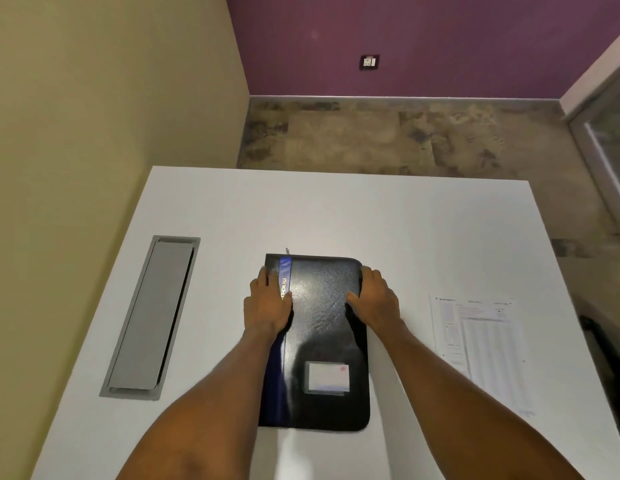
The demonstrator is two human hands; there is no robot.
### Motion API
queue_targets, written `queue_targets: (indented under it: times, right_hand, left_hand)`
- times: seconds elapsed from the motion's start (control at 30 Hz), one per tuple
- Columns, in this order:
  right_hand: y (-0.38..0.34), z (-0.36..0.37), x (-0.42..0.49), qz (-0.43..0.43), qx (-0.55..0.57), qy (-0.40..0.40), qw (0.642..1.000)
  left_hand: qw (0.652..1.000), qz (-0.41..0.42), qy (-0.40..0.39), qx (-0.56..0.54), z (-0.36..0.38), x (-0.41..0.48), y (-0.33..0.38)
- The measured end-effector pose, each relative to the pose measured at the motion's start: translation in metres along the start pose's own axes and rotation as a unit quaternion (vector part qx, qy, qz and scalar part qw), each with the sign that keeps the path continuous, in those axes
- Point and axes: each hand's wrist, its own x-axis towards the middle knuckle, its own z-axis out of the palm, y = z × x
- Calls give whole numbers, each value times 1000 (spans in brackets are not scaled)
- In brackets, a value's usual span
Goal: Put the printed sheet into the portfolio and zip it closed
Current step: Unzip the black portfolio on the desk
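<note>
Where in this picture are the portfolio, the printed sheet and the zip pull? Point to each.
portfolio [322, 327]: head view, middle of its black cover.
printed sheet [485, 348]: head view, middle of the page, on the table.
zip pull [287, 251]: head view, small metal tab at the portfolio's far left corner.

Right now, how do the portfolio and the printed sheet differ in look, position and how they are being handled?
The portfolio is black with a blue stripe; the printed sheet is white with text and a table. The portfolio lies mid-table; the sheet lies to its right, apart. The left hand and right hand rest on the portfolio's side edges; nothing touches the sheet. Both lie flat on the white table.
</note>
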Motion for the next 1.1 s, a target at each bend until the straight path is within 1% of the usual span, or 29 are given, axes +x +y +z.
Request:
queue_targets:
  times: [0.13,0.23,0.37,0.43,0.57,0.67,0.73,0.8,0.97,1.03,1.1]
  right_hand:
    - [-1,-3,40,13,-4,-14,1000]
    - [0,-4,66,12,-15,-25,1000]
    - [-1,2,93,4,-27,-58,998]
    - [-2,7,101,2,-31,-67,997]
    - [-4,14,109,-8,-59,-61,996]
    - [-9,17,112,-22,-106,-38,993]
    - [-18,19,118,-51,-132,-19,990]
    - [-33,20,127,-95,-117,-15,988]
    - [-85,27,152,-226,-81,-70,968]
    - [-100,30,160,-259,-91,-95,957]
    - [-109,35,167,-273,-104,-113,950]
  left_hand:
    - [1000,-8,-15,-7,-10,41,9]
    - [999,-15,-29,7,-17,68,17]
    - [997,-38,-58,31,-18,92,20]
    - [996,-48,-66,20,-16,99,19]
    - [998,-45,-48,-3,-12,107,16]
    - [998,-49,-45,-14,-12,110,15]
    - [997,-53,-45,-15,-14,113,17]
    - [997,-56,-45,-17,-16,117,19]
    - [997,-65,-40,-11,-18,121,21]
    - [997,-66,-30,-10,-17,122,20]
    - [997,-70,-20,-17,-16,123,19]
